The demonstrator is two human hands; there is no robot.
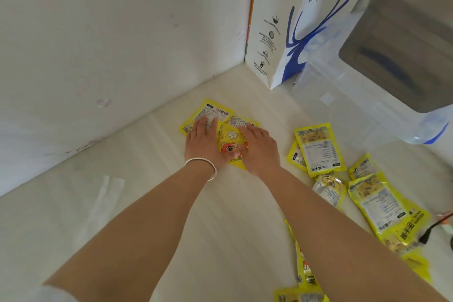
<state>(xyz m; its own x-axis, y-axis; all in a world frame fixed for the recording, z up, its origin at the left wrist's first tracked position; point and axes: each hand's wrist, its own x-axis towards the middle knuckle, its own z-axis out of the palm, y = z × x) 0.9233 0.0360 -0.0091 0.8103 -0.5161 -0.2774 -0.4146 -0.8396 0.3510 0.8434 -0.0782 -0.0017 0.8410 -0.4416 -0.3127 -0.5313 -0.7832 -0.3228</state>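
A: What sort of place is this?

B: A corner. A pale, wood-grained surface point(171, 203) runs up to two plain white walls point(110, 44) that meet behind a white paper bag point(294, 32) with blue printing. The bag stands upright in the corner.

A: And the hands?

B: Both lie near that corner on a small cluster of yellow packets point(231, 140). The left hand point(202, 140), with a silver bracelet point(203, 164) on its wrist, rests flat with straight fingers on a packet showing its printed back. The right hand point(259, 147) is also flat and ungripping. Its fingertips reach a second back-up packet, and a flower-printed one lies between the two hands.

A: So nothing is lifted?

B: No, the cluster lies flat on the surface and the packets overlap.

A: What else is there?

B: To the right of the bag is a clear plastic box point(343, 105) with a grey shape point(404, 44) above it, too blurred to identify. More loose packets point(318, 149) are scattered to the right, well apart from the hands, and a black cable point(426, 235) shows at the right edge.
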